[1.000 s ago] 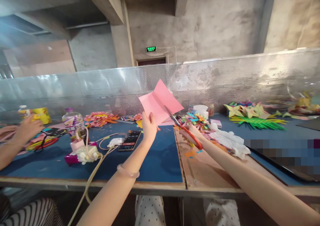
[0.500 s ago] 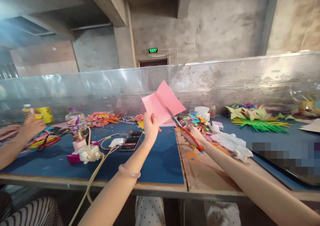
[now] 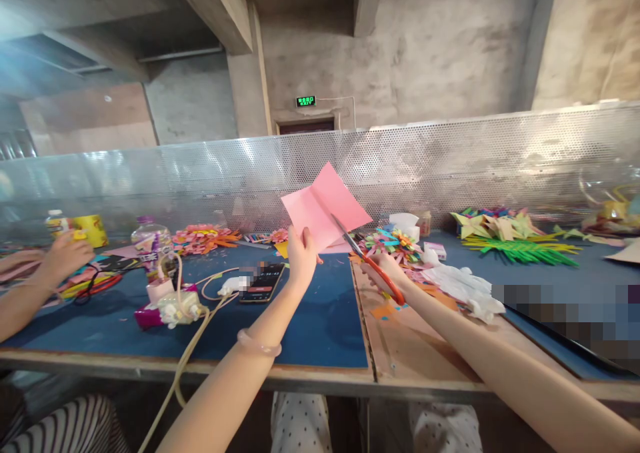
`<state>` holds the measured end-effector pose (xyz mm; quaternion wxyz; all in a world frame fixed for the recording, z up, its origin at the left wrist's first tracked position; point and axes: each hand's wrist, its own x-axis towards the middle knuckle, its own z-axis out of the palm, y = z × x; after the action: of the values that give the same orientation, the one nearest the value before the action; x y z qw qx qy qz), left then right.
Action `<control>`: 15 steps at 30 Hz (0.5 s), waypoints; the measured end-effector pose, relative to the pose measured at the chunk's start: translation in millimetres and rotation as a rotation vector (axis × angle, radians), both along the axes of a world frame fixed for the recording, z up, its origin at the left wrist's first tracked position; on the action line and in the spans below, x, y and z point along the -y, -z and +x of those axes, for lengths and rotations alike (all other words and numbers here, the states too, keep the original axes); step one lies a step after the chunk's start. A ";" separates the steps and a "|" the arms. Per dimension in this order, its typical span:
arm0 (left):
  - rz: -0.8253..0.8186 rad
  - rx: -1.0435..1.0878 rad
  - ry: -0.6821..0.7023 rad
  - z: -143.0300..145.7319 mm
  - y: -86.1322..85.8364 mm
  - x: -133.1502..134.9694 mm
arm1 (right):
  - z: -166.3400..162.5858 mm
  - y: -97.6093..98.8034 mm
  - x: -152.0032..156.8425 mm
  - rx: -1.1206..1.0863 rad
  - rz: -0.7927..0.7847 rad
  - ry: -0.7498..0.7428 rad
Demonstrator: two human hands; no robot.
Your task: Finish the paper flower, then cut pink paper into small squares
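My left hand (image 3: 301, 261) pinches the lower edge of a creased pink paper sheet (image 3: 323, 206) and holds it up above the blue mat (image 3: 310, 319). My right hand (image 3: 386, 271) grips orange-handled scissors (image 3: 373, 265); their blades reach into the sheet's lower right edge. A pale bangle (image 3: 257, 343) sits on my left wrist.
A phone (image 3: 261, 282), a cable (image 3: 187, 353) and a small pink-and-white object (image 3: 167, 305) lie on the mat. Paper flowers (image 3: 200, 237), colourful cuttings (image 3: 393, 241), white tissue (image 3: 463, 286) and green and yellow paper shapes (image 3: 515, 239) line the perforated metal screen (image 3: 450, 166). Another person's hand (image 3: 60, 256) works at the left.
The view shifted slightly between the first frame and now. The pink sheet and scissors stay almost in place, with the blades still at the paper's edge.
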<state>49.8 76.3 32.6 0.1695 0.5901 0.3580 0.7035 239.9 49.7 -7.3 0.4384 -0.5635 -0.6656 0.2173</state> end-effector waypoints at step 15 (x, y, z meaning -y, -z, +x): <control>0.017 -0.034 -0.011 -0.4 1.1 -0.4 | 1.0 8.5 -6.7 0.062 0.063 -0.006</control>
<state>49.4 76.7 31.5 0.1544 0.6015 0.3580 0.6973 240.9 56.3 -15.8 0.4343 -0.5539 -0.6871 0.1799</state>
